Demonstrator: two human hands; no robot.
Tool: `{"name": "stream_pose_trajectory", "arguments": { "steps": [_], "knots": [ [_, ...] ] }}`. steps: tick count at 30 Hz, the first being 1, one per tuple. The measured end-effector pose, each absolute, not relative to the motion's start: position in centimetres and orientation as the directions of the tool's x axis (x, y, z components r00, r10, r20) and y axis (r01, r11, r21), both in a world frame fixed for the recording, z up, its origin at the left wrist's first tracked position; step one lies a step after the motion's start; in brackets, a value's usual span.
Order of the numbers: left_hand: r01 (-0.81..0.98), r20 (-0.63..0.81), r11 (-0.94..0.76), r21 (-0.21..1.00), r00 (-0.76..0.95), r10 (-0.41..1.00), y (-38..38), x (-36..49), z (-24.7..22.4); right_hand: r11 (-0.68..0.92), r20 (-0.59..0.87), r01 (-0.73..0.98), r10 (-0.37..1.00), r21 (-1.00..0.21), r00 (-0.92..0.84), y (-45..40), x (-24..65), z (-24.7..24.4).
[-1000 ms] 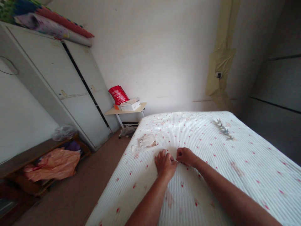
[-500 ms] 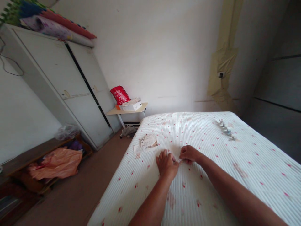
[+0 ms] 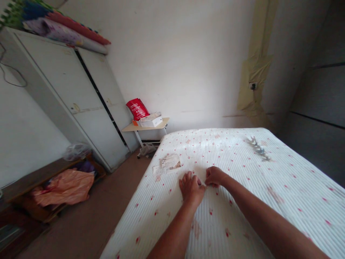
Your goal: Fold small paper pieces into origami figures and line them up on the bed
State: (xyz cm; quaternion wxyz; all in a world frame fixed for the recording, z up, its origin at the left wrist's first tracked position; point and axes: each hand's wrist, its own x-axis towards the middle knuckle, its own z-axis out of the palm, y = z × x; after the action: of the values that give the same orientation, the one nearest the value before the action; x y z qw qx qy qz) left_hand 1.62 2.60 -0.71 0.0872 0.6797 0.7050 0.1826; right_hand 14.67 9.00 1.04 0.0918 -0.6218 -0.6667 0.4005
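On the white ribbed bed cover with red dots [image 3: 215, 223], my left hand [image 3: 192, 187] rests with its thumb and index finger pressed together and its other fingers bent on the cloth. Close to its right, my right hand [image 3: 215, 177] is closed in a pinch. Between the fingertips lies something small and pale, too small to make out. Torn pieces of printed paper [image 3: 170, 163] lie to the left, beyond my left hand.
A grey-blue leafy or clip-like object [image 3: 258, 149] lies at the bed's right. A small table [image 3: 129, 127] with a red bag [image 3: 137, 109] and white box [image 3: 151, 122] stands behind. At left are a cabinet [image 3: 59, 82] and a bench with orange cloth [image 3: 66, 187].
My right hand has shifted very slightly at the fingertips. My left hand stays almost where it was.
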Motion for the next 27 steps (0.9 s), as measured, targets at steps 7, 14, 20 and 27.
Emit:
{"name": "stream_pose_trajectory", "arguments": {
  "steps": [7,14,20,27],
  "knots": [
    [0.927,0.139,0.008,0.375,-0.065,0.988,2.6,1.6,-0.9,-0.12,-0.384,0.748,0.904,-0.653,-0.19,8.9,15.0,1.3],
    [0.929,0.144,0.004,0.37,-0.061,0.988,2.4,1.6,-0.6,-0.132,-0.347,0.753,0.928,-0.645,-0.135,9.0,15.9,1.2],
    [0.933,0.141,0.014,0.36,-0.07,0.988,2.4,1.7,-0.7,-0.101,-0.288,0.735,0.949,-0.67,-0.132,8.5,17.3,1.1],
    [0.931,0.159,0.005,0.365,-0.068,0.985,2.3,1.8,-0.8,0.091,-0.14,0.752,0.961,-0.653,-0.238,7.0,17.0,0.6]
  ]
}}
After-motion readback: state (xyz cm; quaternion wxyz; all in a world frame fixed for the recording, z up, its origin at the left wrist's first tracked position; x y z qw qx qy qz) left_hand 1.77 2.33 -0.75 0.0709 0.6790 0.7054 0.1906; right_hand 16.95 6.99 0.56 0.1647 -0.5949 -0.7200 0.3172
